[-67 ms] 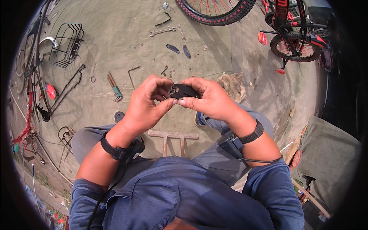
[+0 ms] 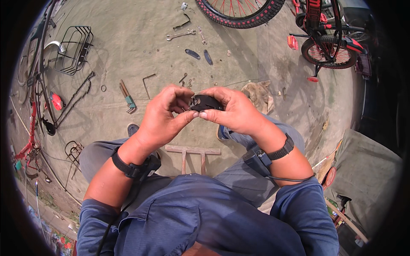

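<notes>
A small black part (image 2: 206, 102) with metal pieces at its left end is held up between my two hands; its exact kind cannot be told. My left hand (image 2: 167, 111) closes on the left end, thumb along the lower edge and fingers curled behind. On the other end my right hand (image 2: 232, 107) has its thumb below and fingers wrapped over the top. The two thumb tips nearly meet. Just beyond the hands, a small bolt (image 2: 183, 78) and several washers (image 2: 190, 83) lie on the ground cloth.
Around lie a hex key (image 2: 147, 84), a hex key set (image 2: 128, 97), wrenches (image 2: 181, 35), two dark oval pieces (image 2: 208, 57), a chain (image 2: 77, 96) and a rag (image 2: 259, 96). A wire basket (image 2: 74, 50) is left, bicycle wheels (image 2: 241, 21) far right, a wooden stool (image 2: 193, 150) below.
The black part has tilted very slightly between my hands. Nothing else has visibly moved.
</notes>
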The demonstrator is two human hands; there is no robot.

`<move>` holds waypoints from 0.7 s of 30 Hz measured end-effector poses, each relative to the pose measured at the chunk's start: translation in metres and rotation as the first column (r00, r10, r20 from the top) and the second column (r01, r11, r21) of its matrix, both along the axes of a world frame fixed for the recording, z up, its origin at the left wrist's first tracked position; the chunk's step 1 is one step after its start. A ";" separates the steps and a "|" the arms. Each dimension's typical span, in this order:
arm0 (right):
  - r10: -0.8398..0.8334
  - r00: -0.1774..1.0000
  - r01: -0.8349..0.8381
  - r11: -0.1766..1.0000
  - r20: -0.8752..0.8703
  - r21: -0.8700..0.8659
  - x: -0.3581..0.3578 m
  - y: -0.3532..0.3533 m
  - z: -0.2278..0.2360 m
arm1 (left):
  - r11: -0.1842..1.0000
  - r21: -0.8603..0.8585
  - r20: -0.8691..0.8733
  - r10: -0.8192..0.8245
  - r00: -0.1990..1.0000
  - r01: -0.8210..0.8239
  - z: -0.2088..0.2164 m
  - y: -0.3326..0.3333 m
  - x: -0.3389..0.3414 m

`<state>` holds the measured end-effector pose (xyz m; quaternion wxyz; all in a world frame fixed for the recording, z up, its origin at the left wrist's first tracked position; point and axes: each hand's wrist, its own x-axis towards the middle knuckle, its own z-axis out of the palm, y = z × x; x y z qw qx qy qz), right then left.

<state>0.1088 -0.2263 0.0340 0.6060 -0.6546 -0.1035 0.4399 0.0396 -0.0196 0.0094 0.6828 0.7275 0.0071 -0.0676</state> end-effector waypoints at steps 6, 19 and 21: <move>0.063 0.997 -0.065 0.997 -0.051 -0.036 -0.001 -0.012 0.005 | 0.982 -0.131 -0.188 -0.162 0.969 0.139 -0.003 0.001 0.001; -0.029 0.999 0.027 0.995 -0.023 -0.101 0.007 -0.034 0.014 | 0.937 -0.323 -0.226 0.060 0.972 -0.133 -0.005 0.032 0.024; -0.169 0.981 0.167 0.986 -0.090 -0.027 0.011 -0.037 0.015 | 0.864 -0.374 -0.283 0.240 0.929 -0.337 -0.010 0.045 0.032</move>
